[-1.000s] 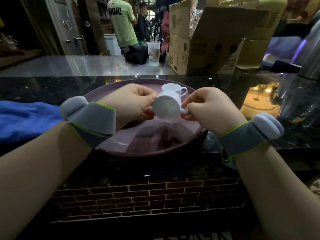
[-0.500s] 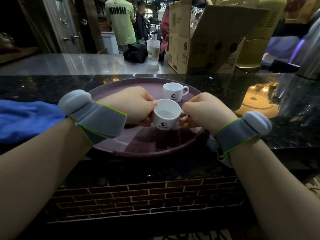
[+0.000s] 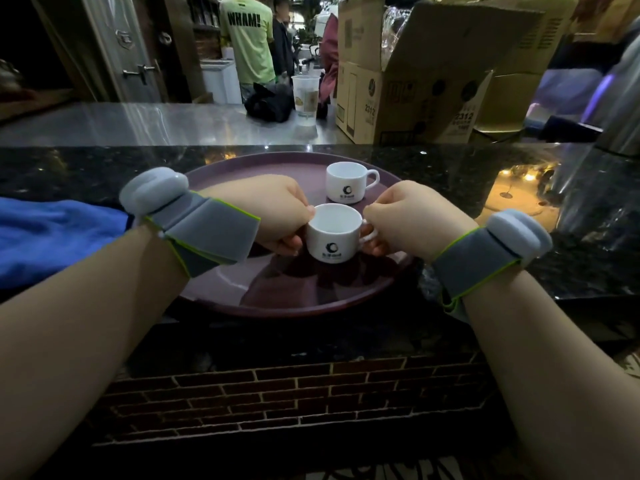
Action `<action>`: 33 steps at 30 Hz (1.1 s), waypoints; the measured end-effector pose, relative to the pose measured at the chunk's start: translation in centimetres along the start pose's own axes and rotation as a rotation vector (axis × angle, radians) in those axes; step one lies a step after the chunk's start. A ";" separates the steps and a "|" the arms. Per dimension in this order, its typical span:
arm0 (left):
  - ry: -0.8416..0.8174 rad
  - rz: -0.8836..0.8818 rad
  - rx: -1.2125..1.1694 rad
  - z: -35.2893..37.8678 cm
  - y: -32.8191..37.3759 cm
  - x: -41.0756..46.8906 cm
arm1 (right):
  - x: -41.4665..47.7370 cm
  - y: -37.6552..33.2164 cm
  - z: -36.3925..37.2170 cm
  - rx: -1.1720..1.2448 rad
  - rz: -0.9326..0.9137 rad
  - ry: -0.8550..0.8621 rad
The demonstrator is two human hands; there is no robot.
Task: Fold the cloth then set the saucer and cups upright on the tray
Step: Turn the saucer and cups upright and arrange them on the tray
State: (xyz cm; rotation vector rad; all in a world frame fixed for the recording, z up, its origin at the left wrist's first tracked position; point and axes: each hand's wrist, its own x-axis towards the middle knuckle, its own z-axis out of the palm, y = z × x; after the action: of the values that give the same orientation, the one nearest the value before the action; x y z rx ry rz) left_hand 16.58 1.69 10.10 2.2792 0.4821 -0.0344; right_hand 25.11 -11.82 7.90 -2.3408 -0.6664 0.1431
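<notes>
White and upright, the near cup [image 3: 331, 233] sits low over the front half of the purple tray [image 3: 221, 282], mouth up, logo facing us; we cannot tell whether its base touches yet. Our left hand [image 3: 273, 213] pinches the rim and wall, our right hand [image 3: 408, 216] closes on the handle side. We should lower it level, feel the base settle flat, then loosen both grips together so it does not tip. A second cup [image 3: 348, 182] stands upright just behind, apart, so we keep our knuckles clear. Blue cloth [image 3: 52, 237] lies left on the dark counter [image 3: 519, 168]; no saucer shows
</notes>
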 end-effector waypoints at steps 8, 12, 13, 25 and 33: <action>0.191 0.231 0.097 -2.7 2.2 2.5 | 3.1 -0.8 -3.4 -0.297 -0.024 0.162; 0.182 0.231 0.416 -2.2 2.9 5.9 | 5.7 -0.9 -3.2 -0.409 -0.021 0.095; 0.164 0.214 0.428 -2.0 3.1 6.7 | 6.2 -0.8 -3.0 -0.405 -0.028 0.070; 0.023 0.224 0.265 -3.0 2.0 9.8 | 7.6 -0.7 -1.8 -0.224 -0.063 0.001; 0.017 0.207 0.244 -3.9 0.1 9.4 | 7.3 -1.7 -0.3 -0.171 -0.055 -0.027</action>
State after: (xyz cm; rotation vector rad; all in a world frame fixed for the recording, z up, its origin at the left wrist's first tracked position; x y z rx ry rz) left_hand 24.79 7.50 11.18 2.5596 0.2587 0.0318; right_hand 30.74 -7.28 9.82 -2.4847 -0.7832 0.0963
